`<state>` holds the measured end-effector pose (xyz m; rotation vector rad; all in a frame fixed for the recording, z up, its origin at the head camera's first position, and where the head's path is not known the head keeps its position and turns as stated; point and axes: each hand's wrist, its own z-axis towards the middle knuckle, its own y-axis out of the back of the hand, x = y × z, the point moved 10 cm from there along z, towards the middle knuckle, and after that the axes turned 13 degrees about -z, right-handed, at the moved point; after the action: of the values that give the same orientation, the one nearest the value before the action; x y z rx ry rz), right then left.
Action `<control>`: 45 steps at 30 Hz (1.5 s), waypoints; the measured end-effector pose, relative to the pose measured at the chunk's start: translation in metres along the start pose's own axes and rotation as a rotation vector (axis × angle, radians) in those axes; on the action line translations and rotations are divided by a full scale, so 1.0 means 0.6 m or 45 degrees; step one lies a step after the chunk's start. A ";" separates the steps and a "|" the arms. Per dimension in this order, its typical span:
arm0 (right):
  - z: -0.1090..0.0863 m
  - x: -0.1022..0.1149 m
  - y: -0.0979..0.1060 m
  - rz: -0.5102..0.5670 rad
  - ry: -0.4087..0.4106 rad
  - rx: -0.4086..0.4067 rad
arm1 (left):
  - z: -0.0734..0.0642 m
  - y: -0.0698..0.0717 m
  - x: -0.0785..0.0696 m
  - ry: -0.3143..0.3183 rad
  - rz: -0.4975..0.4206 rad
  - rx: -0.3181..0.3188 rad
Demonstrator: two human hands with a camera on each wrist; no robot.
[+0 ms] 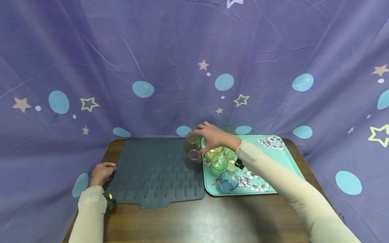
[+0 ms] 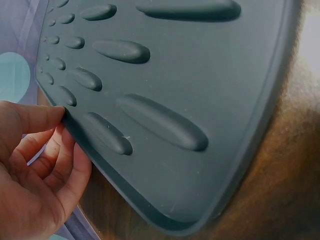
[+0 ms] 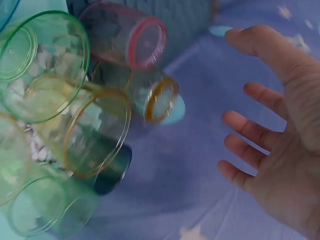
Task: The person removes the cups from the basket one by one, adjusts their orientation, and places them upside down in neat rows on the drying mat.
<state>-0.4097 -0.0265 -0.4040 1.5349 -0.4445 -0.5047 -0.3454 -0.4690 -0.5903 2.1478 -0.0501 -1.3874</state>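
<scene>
At the left edge of the dark ridged drying mat point(image 1: 158, 172), my left hand point(image 1: 101, 173) pinches the rim between thumb and fingers; the left wrist view shows this mat edge point(image 2: 170, 225) closely. My right hand point(image 1: 214, 135) is over the line between mat and tray, fingers spread and holding nothing. Below its fingertips, an amber glass point(image 1: 191, 144) and a pinkish glass point(image 1: 193, 161) stand upside down on the mat's right side. The right wrist view has the pink glass point(image 3: 147, 42) and amber glass point(image 3: 161, 100) apart from the open palm.
A mint tray point(image 1: 282, 162) with a flower print lies right of the mat. Several upright glasses crowd its left side, among them a green glass point(image 1: 218, 165) and a blue glass point(image 1: 228, 182). Behind the wooden table point(image 1: 188, 222) hangs a purple curtain point(image 1: 182, 50).
</scene>
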 end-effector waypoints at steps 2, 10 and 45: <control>-0.025 -0.022 0.009 0.073 -0.042 -0.049 | 0.002 0.000 0.001 0.003 0.002 0.001; -0.134 -0.096 0.015 0.398 -0.227 -0.197 | 0.005 -0.002 0.004 0.018 0.003 0.018; -0.344 -0.134 -0.194 1.060 -0.505 -0.337 | 0.007 -0.003 -0.002 0.003 -0.013 0.020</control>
<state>-0.3624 0.1922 -0.5162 0.8736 -1.2029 -0.1880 -0.3502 -0.4691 -0.5913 2.1650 -0.0495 -1.3950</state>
